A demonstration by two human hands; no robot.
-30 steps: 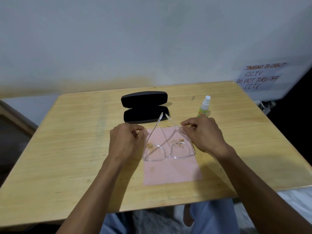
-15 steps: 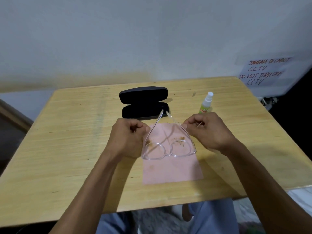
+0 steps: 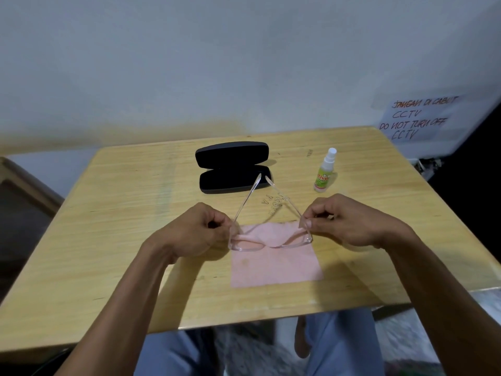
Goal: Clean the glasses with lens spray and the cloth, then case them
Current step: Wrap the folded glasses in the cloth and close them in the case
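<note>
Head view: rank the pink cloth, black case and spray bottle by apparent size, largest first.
1. pink cloth, largest.
2. black case, open, though it lies farther from the camera.
3. spray bottle, clearly smallest.

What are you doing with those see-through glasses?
A person is holding the clear glasses up with both hands, the left hand and right hand each pinching one side near the hinge. The glasses are above a pink cloth lying flat on the wooden table. Behind them a black case sits open, and a small spray bottle stands untouched to its right.
</note>
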